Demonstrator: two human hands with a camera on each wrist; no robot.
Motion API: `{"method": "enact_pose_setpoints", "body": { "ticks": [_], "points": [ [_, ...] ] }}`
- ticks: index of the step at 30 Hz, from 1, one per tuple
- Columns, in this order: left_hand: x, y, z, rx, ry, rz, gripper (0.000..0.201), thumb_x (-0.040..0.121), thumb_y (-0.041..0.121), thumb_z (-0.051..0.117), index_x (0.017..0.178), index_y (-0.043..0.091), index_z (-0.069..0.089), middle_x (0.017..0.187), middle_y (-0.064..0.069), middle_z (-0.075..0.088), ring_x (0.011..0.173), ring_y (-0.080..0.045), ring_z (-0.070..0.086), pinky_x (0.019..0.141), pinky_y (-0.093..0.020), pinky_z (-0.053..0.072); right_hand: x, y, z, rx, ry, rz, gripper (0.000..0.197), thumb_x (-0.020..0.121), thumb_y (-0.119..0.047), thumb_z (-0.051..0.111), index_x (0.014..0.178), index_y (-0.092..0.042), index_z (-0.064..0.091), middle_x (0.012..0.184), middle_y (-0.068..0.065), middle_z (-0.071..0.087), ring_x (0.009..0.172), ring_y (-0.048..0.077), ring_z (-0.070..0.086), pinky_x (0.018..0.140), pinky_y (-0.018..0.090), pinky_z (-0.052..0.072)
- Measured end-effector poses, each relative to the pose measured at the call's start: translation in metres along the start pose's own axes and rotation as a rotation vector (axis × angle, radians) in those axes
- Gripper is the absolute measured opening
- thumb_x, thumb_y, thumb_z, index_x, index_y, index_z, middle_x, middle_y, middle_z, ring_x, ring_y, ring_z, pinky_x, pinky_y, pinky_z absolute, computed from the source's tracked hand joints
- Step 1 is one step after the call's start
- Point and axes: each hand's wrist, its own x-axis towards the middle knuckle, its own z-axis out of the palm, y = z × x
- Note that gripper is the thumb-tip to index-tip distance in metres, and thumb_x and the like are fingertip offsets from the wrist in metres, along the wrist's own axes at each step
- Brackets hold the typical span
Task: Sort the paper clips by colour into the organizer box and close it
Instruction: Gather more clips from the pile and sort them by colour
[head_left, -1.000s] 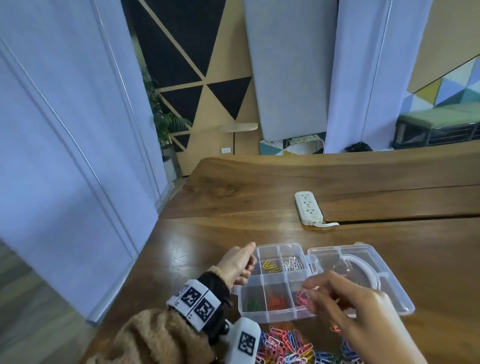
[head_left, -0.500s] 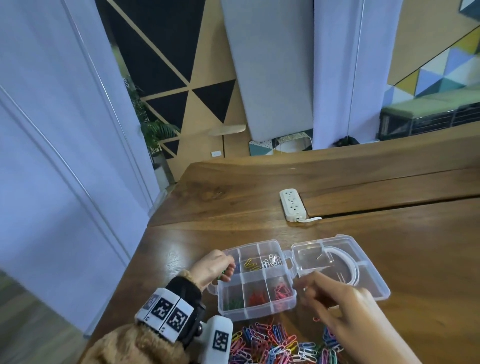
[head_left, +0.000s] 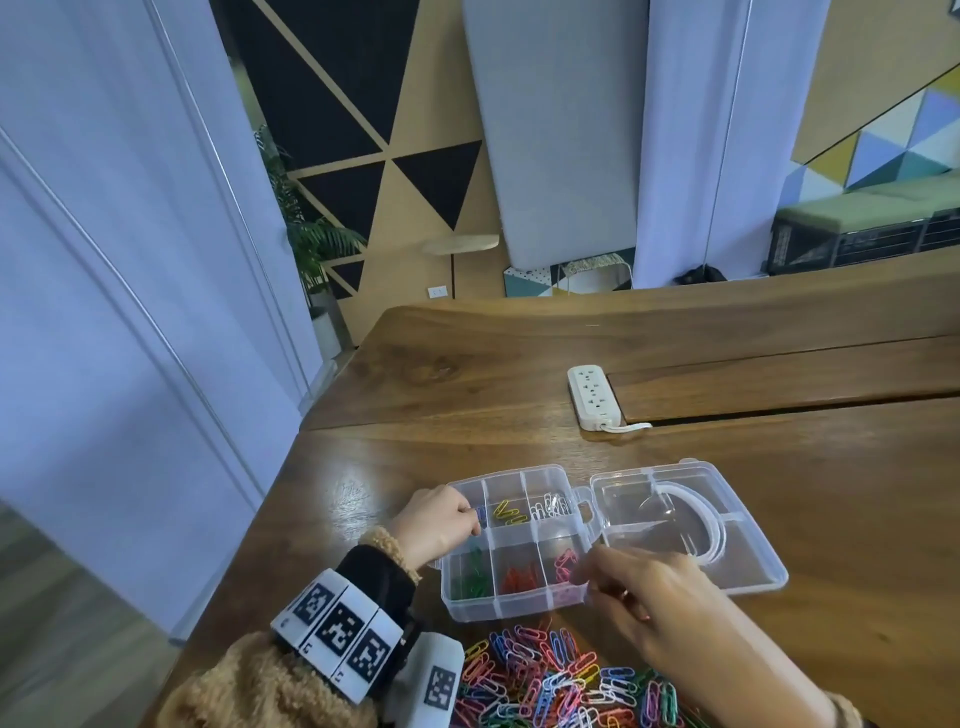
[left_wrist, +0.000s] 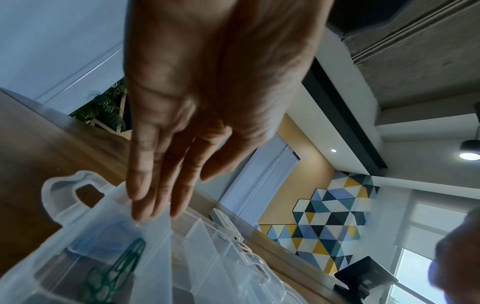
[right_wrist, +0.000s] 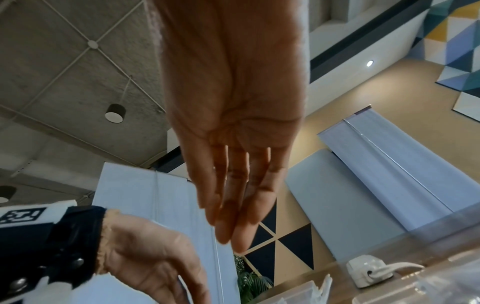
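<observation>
The clear organizer box (head_left: 470, 605) stands on the wooden table, its lid (head_left: 748, 566) lying open to the right. Its compartments hold blue clips (head_left: 481, 514), yellow clips (head_left: 506, 512), white clips (head_left: 550, 505), green clips (head_left: 471, 574), red clips (head_left: 519, 578) and pink clips (head_left: 565, 564). My left hand (head_left: 470, 519) is at the box's left side, its straight fingertips (left_wrist: 140, 214) touching the box wall by the blue compartment. My right hand (head_left: 589, 571) hovers at the front right corner over the pink compartment, fingers (right_wrist: 233, 232) straight and held together, nothing seen in them. A pile of mixed coloured clips (head_left: 561, 675) lies in front of the box.
A white power strip (head_left: 592, 397) lies farther back on the table (head_left: 831, 649), beside a long slot. The table's left edge runs close to my left arm. White curtains and a potted plant (head_left: 306, 244) stand beyond.
My left hand has slid from the box's far left corner down along its left side to the blue compartment. My right hand has stayed at the front right corner. The head view has shifted.
</observation>
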Motion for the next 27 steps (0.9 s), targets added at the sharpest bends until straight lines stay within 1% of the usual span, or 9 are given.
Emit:
{"method": "enact_pose_setpoints", "body": {
  "ticks": [3, 8, 11, 14, 17, 20, 23, 25, 27],
  "points": [
    [-0.009, 0.001, -0.005, -0.005, 0.025, 0.006, 0.031, 0.098, 0.015, 0.043, 0.093, 0.009, 0.073, 0.101, -0.005, 0.072, 0.091, -0.016, 0.068, 0.087, -0.029, 0.053, 0.000, 0.006, -0.006, -0.045, -0.034, 0.034, 0.010, 0.092, -0.023, 0.051, 0.101, -0.023, 0.055, 0.096, -0.011, 0.063, 0.089, 0.009, 0.061, 0.078, 0.028, 0.051],
    [-0.042, 0.006, -0.011, -0.192, 0.061, 0.134, 0.027, 0.100, 0.019, 0.043, 0.094, 0.016, 0.070, 0.094, 0.003, 0.071, 0.087, -0.010, 0.068, 0.081, -0.025, 0.055, -0.021, 0.025, -0.015, -0.218, -0.043, 0.202, 0.009, 0.091, -0.027, 0.050, 0.101, -0.027, 0.052, 0.102, -0.010, 0.061, 0.094, 0.017, 0.061, 0.074, 0.033, 0.050],
    [-0.075, 0.007, -0.005, -0.595, -0.154, 0.184, 0.025, 0.099, 0.019, 0.048, 0.094, 0.013, 0.071, 0.093, 0.000, 0.074, 0.088, -0.010, 0.070, 0.073, -0.018, 0.055, -0.034, 0.032, -0.007, -0.320, -0.192, 0.345, 0.029, 0.088, -0.032, 0.056, 0.115, -0.024, 0.049, 0.120, -0.007, 0.051, 0.103, 0.020, 0.058, 0.078, 0.033, 0.047],
    [-0.101, -0.009, 0.007, -0.850, -0.337, 0.261, 0.045, 0.072, 0.055, 0.072, 0.093, 0.015, 0.076, 0.103, -0.004, 0.073, 0.094, -0.018, 0.070, 0.072, -0.023, 0.057, -0.042, 0.030, -0.001, -0.335, -0.374, 0.407, 0.061, 0.078, -0.043, 0.066, 0.130, -0.023, 0.040, 0.130, -0.002, 0.039, 0.111, 0.022, 0.053, 0.088, 0.036, 0.045],
    [-0.113, -0.032, 0.011, -1.044, -0.266, 0.299, 0.068, 0.049, 0.068, 0.078, 0.094, 0.017, 0.076, 0.104, -0.007, 0.073, 0.092, -0.020, 0.070, 0.072, -0.026, 0.058, -0.051, 0.023, -0.006, -0.417, -0.458, 0.398, 0.070, 0.076, -0.047, 0.067, 0.131, -0.020, 0.034, 0.124, -0.002, 0.039, 0.112, 0.020, 0.051, 0.084, 0.032, 0.042],
    [-0.112, -0.057, 0.007, -1.224, -0.180, 0.354, 0.054, 0.061, 0.054, 0.078, 0.094, 0.012, 0.075, 0.104, -0.011, 0.072, 0.085, -0.019, 0.071, 0.070, -0.029, 0.059, -0.054, 0.020, -0.003, -0.517, -0.555, 0.402, 0.081, 0.069, -0.048, 0.073, 0.129, -0.015, 0.030, 0.124, 0.000, 0.036, 0.116, 0.021, 0.048, 0.088, 0.032, 0.042],
    [-0.106, -0.062, 0.004, -1.682, -0.315, 0.357, 0.043, 0.101, 0.020, 0.035, 0.128, -0.011, 0.048, 0.134, -0.031, 0.049, 0.117, -0.037, 0.056, 0.102, -0.045, 0.045, -0.042, 0.026, 0.009, -0.523, -0.654, 0.354, 0.099, 0.061, -0.050, 0.077, 0.134, -0.009, 0.025, 0.127, 0.007, 0.031, 0.117, 0.024, 0.044, 0.100, 0.033, 0.039],
    [-0.105, -0.066, 0.006, -1.836, -0.260, 0.295, 0.054, 0.103, 0.014, -0.003, 0.140, -0.018, 0.020, 0.146, -0.037, 0.024, 0.133, -0.046, 0.031, 0.115, -0.050, 0.019, -0.030, 0.026, 0.020, -0.457, -0.641, 0.316, 0.106, 0.059, -0.048, 0.079, 0.138, -0.010, 0.020, 0.130, 0.009, 0.028, 0.118, 0.026, 0.042, 0.104, 0.037, 0.038],
    [-0.091, -0.066, 0.015, -1.935, -0.295, 0.308, 0.059, 0.101, 0.016, -0.009, 0.143, -0.013, 0.020, 0.149, -0.032, 0.026, 0.135, -0.040, 0.031, 0.115, -0.044, 0.017, -0.018, 0.019, 0.032, -0.363, -0.633, 0.297, 0.111, 0.057, -0.046, 0.081, 0.141, -0.013, 0.016, 0.131, 0.010, 0.027, 0.120, 0.028, 0.039, 0.106, 0.040, 0.036]
  ]
}}
